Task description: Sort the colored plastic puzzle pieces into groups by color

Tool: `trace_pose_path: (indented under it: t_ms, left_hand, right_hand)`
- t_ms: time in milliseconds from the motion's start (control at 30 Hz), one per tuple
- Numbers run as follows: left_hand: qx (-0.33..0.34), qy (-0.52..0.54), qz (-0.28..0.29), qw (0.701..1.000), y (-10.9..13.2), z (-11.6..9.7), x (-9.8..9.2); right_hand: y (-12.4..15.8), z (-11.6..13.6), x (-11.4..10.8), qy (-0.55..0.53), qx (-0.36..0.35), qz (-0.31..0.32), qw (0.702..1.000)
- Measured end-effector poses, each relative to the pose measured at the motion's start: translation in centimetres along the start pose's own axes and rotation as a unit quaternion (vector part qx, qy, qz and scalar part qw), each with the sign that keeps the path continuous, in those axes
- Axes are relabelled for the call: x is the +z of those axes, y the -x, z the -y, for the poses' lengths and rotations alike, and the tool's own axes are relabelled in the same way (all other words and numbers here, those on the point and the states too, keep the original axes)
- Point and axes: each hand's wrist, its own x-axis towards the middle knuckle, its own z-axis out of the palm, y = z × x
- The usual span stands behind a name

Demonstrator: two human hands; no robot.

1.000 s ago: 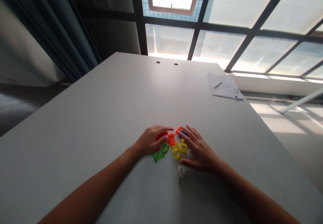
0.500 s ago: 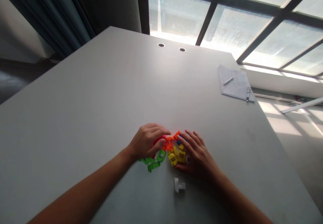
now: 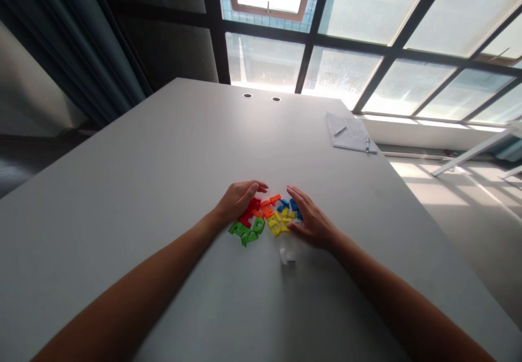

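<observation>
Several small coloured plastic pieces, some letter-shaped, lie in a loose heap on the table. My left hand (image 3: 237,201) curves beside the red pieces (image 3: 247,218), its fingers extended and nothing visibly held. Green pieces (image 3: 258,225) lie just below that hand. In the heap's middle are orange pieces (image 3: 267,208), with yellow pieces (image 3: 275,227) under them. My right hand (image 3: 312,218) is open at the right side, its thumb at the yellow pieces and its fingers over or beside the blue ones (image 3: 284,205). Nearer me, apart from the heap, stands a white piece (image 3: 287,257).
The white table (image 3: 171,150) has two round holes near its far edge. Papers (image 3: 346,132) with two pens lie toward the right edge. Behind are large windows (image 3: 265,60) and a dark curtain (image 3: 89,52); a white metal leg (image 3: 468,153) stands right.
My view has tilted up, showing more window. Both hands have drawn a little outward from the middle of the heap, uncovering more red, orange and blue pieces.
</observation>
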Motion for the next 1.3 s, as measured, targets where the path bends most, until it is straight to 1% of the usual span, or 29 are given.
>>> trace_pose_path:
  t_ms: [133,267,333,400,500,600,767,833,900,933,1000,1033,1100,1133,1200,1233,1300]
  left_hand:
    - [-0.006,-0.041,0.024,0.999,-0.1,0.1,0.0]
    - [-0.039,-0.006,0.018,0.999,-0.2,0.2,0.0]
    - [-0.044,0.014,0.012,0.999,-0.2,0.1,0.0]
    - [-0.040,0.025,0.010,0.999,-0.2,0.1,-0.1]
    - [-0.033,0.028,0.009,0.999,-0.1,0.0,-0.2]
    - [-0.030,0.027,0.009,0.999,-0.1,0.1,0.0]
    - [-0.017,0.001,0.008,1.000,-0.5,0.7,-0.3]
    - [0.000,-0.031,-0.006,0.999,-0.5,0.1,-0.7]
    - [0.032,-0.098,-0.017,0.995,-0.2,-1.6,-0.6]
    - [0.052,-0.143,-0.015,0.988,0.2,-2.8,-0.2]
    - [0.117,-0.203,0.048,0.971,1.4,-5.5,1.7]
    - [0.146,-0.223,0.080,0.961,2.1,-6.7,3.1]
    - [0.176,-0.251,0.100,0.947,3.4,-8.4,6.6]
    - [0.184,-0.265,0.103,0.941,3.8,-8.6,8.4]
    - [0.192,-0.305,0.120,0.925,3.8,-8.3,11.2]
    - [0.188,-0.331,0.123,0.917,3.5,-7.8,12.1]
    - [0.178,-0.384,0.121,0.898,2.4,-6.7,12.7]
  right_hand:
    - [-0.1,0.0,0.0,-0.031,0.037,-0.024,0.999]
    - [-0.2,-0.6,0.1,-0.101,0.068,-0.078,0.990]
    - [-0.4,-1.3,0.2,-0.169,0.094,-0.110,0.975]
    - [-0.5,-2.1,0.3,-0.239,0.119,-0.146,0.952]
    - [-0.8,-3.3,0.4,-0.300,0.144,-0.182,0.925]
    - [-0.9,-3.7,0.4,-0.306,0.152,-0.191,0.920]
    - [-0.9,-3.1,0.4,-0.290,0.141,-0.184,0.929]
    - [-1.0,-3.0,0.4,-0.276,0.141,-0.179,0.934]
    - [-1.0,-3.1,0.4,-0.282,0.140,-0.188,0.930]
    - [-1.1,-3.1,0.3,-0.298,0.139,-0.199,0.923]
    - [-1.2,-3.3,0.2,-0.340,0.139,-0.234,0.900]
    - [-1.2,-3.4,0.1,-0.360,0.140,-0.252,0.887]
    - [-1.3,-3.5,0.0,-0.391,0.143,-0.280,0.865]
    - [-1.3,-3.5,-0.1,-0.401,0.143,-0.290,0.857]
    - [-1.4,-3.4,-0.2,-0.412,0.142,-0.305,0.847]
    - [-1.4,-3.4,-0.2,-0.414,0.142,-0.314,0.843]
    - [-1.4,-3.4,-0.1,-0.416,0.144,-0.331,0.834]
